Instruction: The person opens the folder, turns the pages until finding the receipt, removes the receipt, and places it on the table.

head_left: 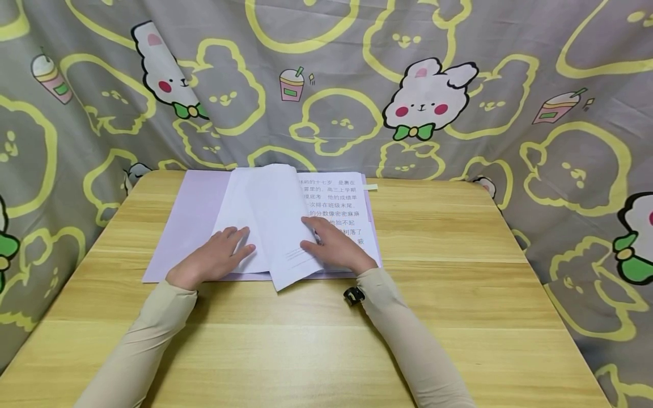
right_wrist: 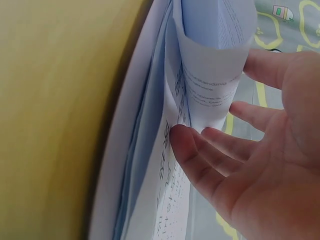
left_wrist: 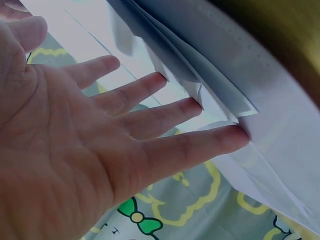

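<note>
A lilac folder (head_left: 176, 226) lies open on the table, holding several white sheets printed in large Chinese characters (head_left: 334, 195). One loose page (head_left: 278, 226) stands lifted in the middle, curving over toward the left. My left hand (head_left: 216, 255) rests on the left-hand pages; in the left wrist view its fingers (left_wrist: 170, 150) are straight and spread, tips against the paper. At the lifted page's right side is my right hand (head_left: 339, 243). In the right wrist view its thumb (right_wrist: 270, 67) and fingertips meet the page (right_wrist: 210, 95), loosely bent, with no pinch visible.
The wooden table (head_left: 433, 317) extends in front of the folder and to its right. A pale tab (head_left: 369, 187) sticks out from the folder's right edge. Behind and at both sides hangs a grey patterned curtain (head_left: 336, 68). A black band (head_left: 353, 296) sits at my right wrist.
</note>
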A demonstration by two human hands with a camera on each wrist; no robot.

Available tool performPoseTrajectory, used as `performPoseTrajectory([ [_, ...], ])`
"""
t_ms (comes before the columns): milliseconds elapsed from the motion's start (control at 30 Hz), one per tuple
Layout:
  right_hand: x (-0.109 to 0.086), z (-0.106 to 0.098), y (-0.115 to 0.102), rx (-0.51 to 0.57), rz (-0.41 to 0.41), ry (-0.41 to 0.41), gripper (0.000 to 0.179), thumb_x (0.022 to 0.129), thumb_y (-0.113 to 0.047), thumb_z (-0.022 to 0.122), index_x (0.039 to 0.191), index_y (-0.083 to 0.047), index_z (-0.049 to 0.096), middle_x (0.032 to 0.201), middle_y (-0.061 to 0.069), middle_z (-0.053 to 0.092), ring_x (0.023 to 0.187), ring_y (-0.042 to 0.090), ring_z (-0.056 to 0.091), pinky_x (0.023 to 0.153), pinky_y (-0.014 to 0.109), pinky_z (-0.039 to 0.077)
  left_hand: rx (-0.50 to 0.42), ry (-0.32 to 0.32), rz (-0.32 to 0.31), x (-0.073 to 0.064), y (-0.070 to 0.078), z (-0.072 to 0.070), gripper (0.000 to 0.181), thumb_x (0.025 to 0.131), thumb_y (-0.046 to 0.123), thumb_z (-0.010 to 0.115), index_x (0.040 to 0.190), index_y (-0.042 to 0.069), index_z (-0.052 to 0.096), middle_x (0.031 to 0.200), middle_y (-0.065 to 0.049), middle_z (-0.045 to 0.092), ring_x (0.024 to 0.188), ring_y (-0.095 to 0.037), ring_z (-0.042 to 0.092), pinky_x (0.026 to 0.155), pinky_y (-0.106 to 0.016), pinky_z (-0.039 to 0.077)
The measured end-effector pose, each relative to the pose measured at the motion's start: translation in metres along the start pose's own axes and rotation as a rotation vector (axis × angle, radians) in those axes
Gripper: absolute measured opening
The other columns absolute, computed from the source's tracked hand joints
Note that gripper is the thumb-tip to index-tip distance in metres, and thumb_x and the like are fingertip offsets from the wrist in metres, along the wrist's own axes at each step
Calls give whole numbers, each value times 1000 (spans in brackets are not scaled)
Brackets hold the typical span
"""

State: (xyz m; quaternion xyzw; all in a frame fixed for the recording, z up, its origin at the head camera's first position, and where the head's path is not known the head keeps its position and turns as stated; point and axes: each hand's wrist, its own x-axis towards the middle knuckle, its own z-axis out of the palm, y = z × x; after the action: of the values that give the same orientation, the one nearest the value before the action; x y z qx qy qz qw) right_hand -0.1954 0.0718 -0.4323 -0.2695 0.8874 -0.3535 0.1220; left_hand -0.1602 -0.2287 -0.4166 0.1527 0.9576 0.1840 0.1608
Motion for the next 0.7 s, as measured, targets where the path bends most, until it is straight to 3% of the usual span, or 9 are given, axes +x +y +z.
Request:
performPoseTrajectory([
  [700,-1,11,-16,-71,-4,-37,64,104,-34,57,159,-10,36,164,14,35,152,28,33,123,41,27,2,36,-18,2,-2,2,77,108,50,40,159,-5,22,161,-42,11,145,-60,23,115,-69,27],
])
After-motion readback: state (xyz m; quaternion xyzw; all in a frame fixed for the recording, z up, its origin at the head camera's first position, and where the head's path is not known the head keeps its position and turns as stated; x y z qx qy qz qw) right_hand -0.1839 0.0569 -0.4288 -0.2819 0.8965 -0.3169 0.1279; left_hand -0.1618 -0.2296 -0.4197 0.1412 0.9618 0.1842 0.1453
